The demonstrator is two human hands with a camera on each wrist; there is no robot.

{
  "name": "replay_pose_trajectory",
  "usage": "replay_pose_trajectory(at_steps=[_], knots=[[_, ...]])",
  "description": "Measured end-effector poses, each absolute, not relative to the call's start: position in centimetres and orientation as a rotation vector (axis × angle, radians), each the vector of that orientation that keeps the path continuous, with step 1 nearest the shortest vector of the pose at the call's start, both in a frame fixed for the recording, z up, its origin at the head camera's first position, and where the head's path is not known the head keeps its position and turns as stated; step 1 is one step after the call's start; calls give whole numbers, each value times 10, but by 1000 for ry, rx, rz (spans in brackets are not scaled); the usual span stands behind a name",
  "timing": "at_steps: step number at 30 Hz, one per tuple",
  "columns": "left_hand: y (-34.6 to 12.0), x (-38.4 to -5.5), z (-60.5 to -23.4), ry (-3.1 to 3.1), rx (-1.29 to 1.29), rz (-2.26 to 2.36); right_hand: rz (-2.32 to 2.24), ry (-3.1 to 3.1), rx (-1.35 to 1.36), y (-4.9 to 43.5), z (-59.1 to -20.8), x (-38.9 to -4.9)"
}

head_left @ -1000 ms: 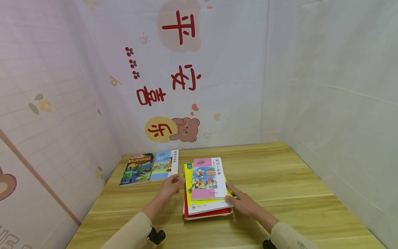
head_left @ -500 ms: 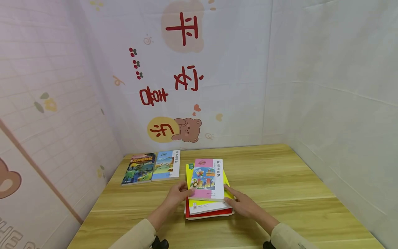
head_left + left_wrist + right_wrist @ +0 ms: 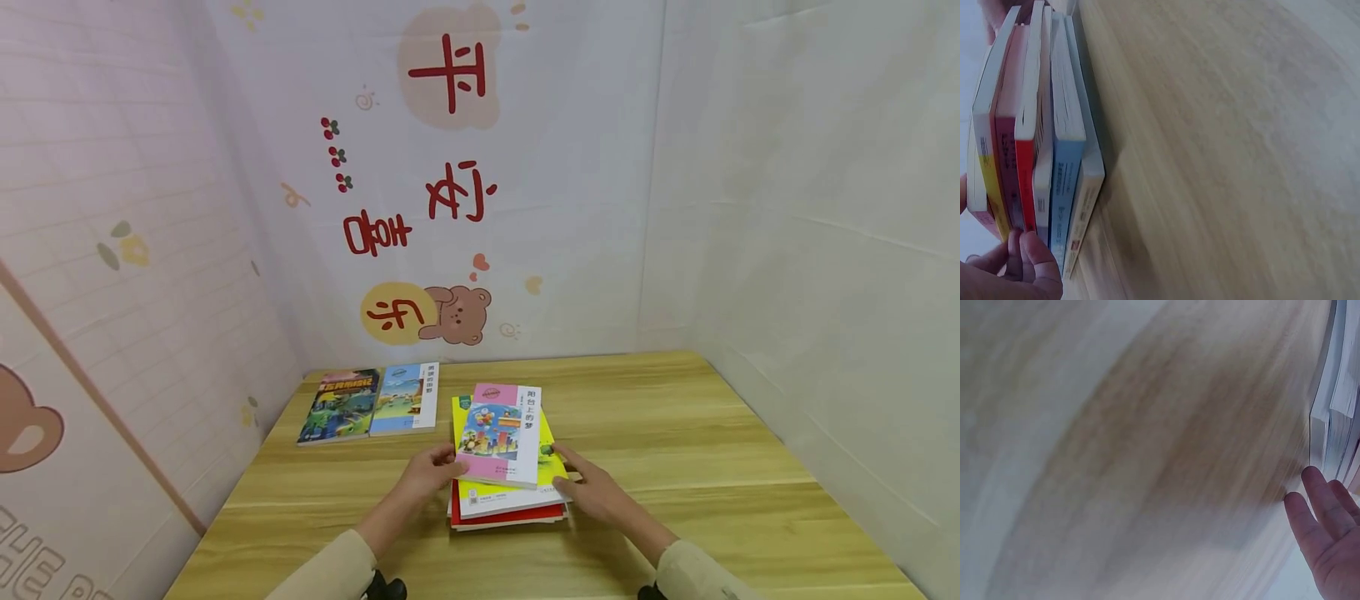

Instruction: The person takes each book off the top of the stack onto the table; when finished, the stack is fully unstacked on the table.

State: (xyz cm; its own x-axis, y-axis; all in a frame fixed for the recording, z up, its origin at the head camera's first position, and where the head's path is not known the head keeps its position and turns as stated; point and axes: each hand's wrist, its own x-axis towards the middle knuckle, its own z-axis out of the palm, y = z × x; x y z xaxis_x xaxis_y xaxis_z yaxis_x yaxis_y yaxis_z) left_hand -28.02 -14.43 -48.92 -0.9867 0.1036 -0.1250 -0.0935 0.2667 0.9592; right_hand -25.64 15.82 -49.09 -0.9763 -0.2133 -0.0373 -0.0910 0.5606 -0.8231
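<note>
A pink and white book [image 3: 491, 433] lies on top of a stack of several books, slightly tilted over a yellow book [image 3: 551, 458]. A red book [image 3: 510, 517] shows lower down. My left hand [image 3: 427, 473] pinches the pink book's lower left corner, thumb on its cover. In the left wrist view, its curled fingers [image 3: 1025, 256] lie against the spines of the stack, which include a blue book [image 3: 1065, 187]. My right hand [image 3: 596, 492] rests at the stack's right edge with its fingers fairly straight; the right wrist view shows them [image 3: 1329, 512] beside the page edges.
At the back left of the wooden table [image 3: 660, 433] lie two books side by side: a dark green illustrated one [image 3: 341, 407] and a light blue one [image 3: 405, 400]. A patterned white cloth [image 3: 570, 183] hangs behind the table and along both sides.
My left hand has come rightward and taken hold of the pink book's corner. That book has slid left and turned slightly, baring more yellow cover. My right thumb no longer touches it.
</note>
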Motion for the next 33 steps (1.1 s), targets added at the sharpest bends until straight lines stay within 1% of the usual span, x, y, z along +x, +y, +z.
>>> replay_pose_trajectory(at_steps=[8, 14, 23, 33], knots=[[-157, -279, -490, 2336, -20, 1793, -1386, 2646, -266, 159, -493, -258], [-158, -282, -490, 2301, -51, 1807, -1371, 2643, -262, 159, -490, -256], [-154, -287, -491, 2257, 22, 1826, -1342, 2644, -257, 160, -489, -255], [-151, -282, -485, 2191, -76, 1950, -1329, 2637, -279, 160, -491, -256]])
